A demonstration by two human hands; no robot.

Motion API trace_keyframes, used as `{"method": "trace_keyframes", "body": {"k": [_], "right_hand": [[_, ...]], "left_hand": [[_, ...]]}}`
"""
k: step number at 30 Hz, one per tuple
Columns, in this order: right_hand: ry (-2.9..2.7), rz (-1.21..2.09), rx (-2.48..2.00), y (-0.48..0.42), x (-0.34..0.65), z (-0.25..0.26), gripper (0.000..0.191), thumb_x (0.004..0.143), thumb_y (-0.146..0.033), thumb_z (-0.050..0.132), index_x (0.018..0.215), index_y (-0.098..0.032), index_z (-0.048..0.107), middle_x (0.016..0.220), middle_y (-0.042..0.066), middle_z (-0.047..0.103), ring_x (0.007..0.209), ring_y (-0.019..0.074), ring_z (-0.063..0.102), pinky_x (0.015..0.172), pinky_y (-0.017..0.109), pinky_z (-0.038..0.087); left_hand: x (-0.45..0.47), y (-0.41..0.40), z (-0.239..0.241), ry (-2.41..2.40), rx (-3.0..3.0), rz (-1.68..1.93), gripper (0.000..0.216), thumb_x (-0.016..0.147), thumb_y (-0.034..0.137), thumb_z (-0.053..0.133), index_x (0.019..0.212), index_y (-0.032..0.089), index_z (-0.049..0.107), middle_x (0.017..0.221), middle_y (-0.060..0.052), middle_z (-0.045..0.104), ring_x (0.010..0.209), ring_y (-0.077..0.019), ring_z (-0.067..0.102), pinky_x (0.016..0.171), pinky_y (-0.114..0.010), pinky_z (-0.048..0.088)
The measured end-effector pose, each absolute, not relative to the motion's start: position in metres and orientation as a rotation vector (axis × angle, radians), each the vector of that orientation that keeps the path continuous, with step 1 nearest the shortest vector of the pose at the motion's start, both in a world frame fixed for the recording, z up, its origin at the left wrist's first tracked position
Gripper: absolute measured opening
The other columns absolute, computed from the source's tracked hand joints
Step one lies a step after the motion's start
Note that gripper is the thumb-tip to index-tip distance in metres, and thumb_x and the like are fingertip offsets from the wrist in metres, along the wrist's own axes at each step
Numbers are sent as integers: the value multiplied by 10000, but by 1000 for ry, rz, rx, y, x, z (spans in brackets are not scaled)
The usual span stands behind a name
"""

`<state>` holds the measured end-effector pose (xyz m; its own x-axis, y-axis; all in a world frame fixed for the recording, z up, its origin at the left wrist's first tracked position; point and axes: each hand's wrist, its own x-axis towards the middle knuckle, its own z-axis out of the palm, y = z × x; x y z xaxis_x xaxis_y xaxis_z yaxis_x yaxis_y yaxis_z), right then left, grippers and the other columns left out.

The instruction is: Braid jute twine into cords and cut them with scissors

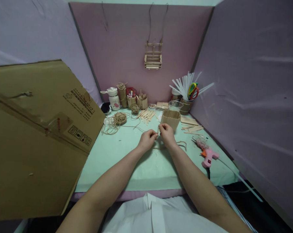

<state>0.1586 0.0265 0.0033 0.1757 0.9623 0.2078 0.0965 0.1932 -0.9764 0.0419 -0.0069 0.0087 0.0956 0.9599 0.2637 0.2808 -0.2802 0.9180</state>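
Note:
My left hand [147, 139] and my right hand [167, 133] meet over the middle of the table, fingertips pinched close together. Both grip a thin piece of jute twine [158, 130]; most of it is covered by the fingers. A loose length of twine [182, 142] lies on the cloth, passing under my right wrist. Just behind my right hand stands a box made of craft sticks [170, 119], open at the top. From the ball of twine [120, 118] at the left, a strand runs across the table towards my left hand.
A pink glue gun [209, 155] lies at the right, its cord over the front edge. Craft sticks [191, 124] lie beside the box. Behind stand a white bottle [114, 98], stick cups and a holder [186, 106] with glue sticks and scissors. A large cardboard box [39, 145] fills the left.

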Motion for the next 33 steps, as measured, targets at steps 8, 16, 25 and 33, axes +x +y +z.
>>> {"method": "trace_keyframes", "body": {"k": [8,16,25,33], "right_hand": [[-995,1118,-1107,31,166,6,275,637,-436,619,687,-186,517,509,-58,431,449,86,387,446,227,318],[-1041,1194,-1102,25,160,14,329,686,-495,589,814,-199,526,755,8,593,619,115,561,511,220,427],[-1654,957,-1018,7,137,2,471,600,-367,707,978,-201,482,763,-22,591,648,128,557,589,257,450],[-1765,957,-1140,6,142,5,193,787,-352,486,773,-192,592,585,-25,580,472,109,454,512,245,366]], "left_hand": [[49,-13,11,1102,1470,1251,112,728,251,590,682,150,606,594,3,604,564,-96,505,582,-238,396],[46,-8,17,944,853,1291,225,646,190,716,841,120,628,772,-61,686,627,-88,593,605,-214,446],[22,7,26,789,528,1491,152,692,82,678,770,135,559,784,-32,662,695,-98,635,742,-253,504],[6,17,24,771,334,1573,77,793,76,575,739,128,556,703,-36,639,731,-102,643,815,-268,511]]}}
